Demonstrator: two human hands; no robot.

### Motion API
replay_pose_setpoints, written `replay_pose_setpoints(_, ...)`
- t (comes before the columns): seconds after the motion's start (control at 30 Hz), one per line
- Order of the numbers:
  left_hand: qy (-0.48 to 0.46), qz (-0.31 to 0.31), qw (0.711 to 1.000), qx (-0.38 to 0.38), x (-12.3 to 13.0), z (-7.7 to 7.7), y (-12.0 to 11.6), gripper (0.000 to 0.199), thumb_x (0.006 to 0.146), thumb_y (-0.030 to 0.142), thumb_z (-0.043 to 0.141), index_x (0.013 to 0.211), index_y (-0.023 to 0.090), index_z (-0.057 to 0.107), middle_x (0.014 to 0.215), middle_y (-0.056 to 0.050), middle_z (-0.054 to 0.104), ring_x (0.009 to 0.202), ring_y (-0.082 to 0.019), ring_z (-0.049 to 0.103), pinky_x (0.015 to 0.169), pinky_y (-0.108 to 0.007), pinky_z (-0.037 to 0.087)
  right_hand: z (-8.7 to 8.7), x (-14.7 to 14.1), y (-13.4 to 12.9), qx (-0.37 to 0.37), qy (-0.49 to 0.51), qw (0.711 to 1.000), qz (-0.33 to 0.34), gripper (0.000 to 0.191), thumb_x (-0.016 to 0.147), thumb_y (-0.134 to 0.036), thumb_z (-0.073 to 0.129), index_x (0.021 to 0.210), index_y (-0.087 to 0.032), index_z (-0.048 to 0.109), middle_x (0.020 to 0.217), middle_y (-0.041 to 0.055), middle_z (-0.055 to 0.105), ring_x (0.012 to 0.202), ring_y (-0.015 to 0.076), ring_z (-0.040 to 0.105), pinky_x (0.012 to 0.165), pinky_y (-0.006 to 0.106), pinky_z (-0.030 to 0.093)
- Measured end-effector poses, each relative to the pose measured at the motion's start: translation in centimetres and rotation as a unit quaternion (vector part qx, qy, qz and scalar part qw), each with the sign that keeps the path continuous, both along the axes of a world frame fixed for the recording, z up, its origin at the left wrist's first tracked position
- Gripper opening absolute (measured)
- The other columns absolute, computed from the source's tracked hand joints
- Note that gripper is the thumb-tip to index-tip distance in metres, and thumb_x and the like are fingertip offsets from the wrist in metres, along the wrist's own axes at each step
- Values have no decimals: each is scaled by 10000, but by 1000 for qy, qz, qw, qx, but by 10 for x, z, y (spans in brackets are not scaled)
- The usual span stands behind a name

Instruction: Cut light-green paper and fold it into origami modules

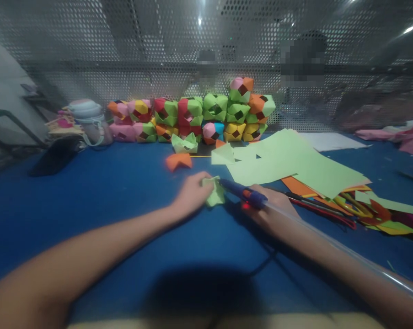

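Observation:
My left hand pinches a small folded light green paper piece just above the blue table. In my right hand is a blue hot glue gun, its nozzle pointing left at the upper edge of that paper piece; I cannot tell whether it touches. A red light glows on the gun, and a long clear glue stick runs out of its rear over my right forearm. Beyond my hands lie a folded orange piece and a light green folded piece.
Folded paper balls stand stacked along a perforated metal screen. Light green sheets lie right of centre, with scissors and coloured scraps beside them. At left are a bottle and a dark flat object.

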State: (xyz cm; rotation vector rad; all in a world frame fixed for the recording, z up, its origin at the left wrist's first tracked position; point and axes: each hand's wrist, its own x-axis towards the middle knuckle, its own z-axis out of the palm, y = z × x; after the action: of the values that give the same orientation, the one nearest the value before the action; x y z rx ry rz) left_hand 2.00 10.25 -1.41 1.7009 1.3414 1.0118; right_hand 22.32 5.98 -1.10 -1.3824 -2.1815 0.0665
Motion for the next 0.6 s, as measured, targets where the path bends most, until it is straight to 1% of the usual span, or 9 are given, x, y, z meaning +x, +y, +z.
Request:
replay_pose_setpoints(0.13, 4, 5, 1000, -12, 0, 0, 0, 123, 726, 198, 510, 768, 150, 615, 598, 38, 531, 539, -100, 458, 506, -211, 334, -2, 2, 0, 16, 0, 1000, -3, 153, 792, -328, 450, 678, -227, 429, 596, 32, 535, 498, 151, 462, 487, 265, 316)
replay_pose_setpoints(0.23, 14, 1, 1000, 0, 0, 0, 0, 130, 726, 198, 508, 768, 149, 621, 612, 39, 539, 557, -100, 460, 534, -212, 354, -3, 2, 0, 37, 0, 999, -2, 163, 794, -344, 447, 681, -226, 441, 592, 25, 532, 496, 152, 463, 486, 260, 327)
replay_pose_setpoints(0.3, 16, 3, 1000, 9, 0, -1, 1, 127, 724, 195, 505, 754, 148, 620, 621, 39, 545, 569, -100, 463, 548, -212, 363, -3, 2, 1, 35, -13, 999, -4, 155, 791, -331, 446, 682, -222, 448, 588, 24, 536, 499, 153, 472, 485, 257, 325)
replay_pose_setpoints(0.4, 15, 8, 1000, 5, 0, -2, 1, 130, 719, 196, 502, 753, 149, 618, 609, 39, 538, 562, -104, 459, 529, -210, 351, -2, 2, 1, 25, -29, 999, -9, 146, 802, -311, 443, 697, -212, 464, 608, 35, 554, 513, 154, 492, 507, 260, 338)
replay_pose_setpoints(0.5, 13, -1, 1000, 9, 0, -2, 1, 130, 723, 199, 500, 756, 151, 616, 613, 36, 538, 567, -104, 458, 534, -211, 351, -2, 2, 1, 30, -31, 999, -10, 164, 806, -336, 437, 705, -211, 468, 618, 37, 561, 520, 157, 494, 519, 265, 342)
replay_pose_setpoints(0.6, 7, -2, 1000, 10, 0, -1, 1, 122, 727, 197, 497, 745, 151, 609, 615, 36, 536, 564, -100, 452, 543, -211, 355, -3, 2, 1, 18, -45, 999, -14, 162, 804, -339, 432, 720, -208, 479, 642, 49, 571, 540, 167, 502, 525, 274, 335)
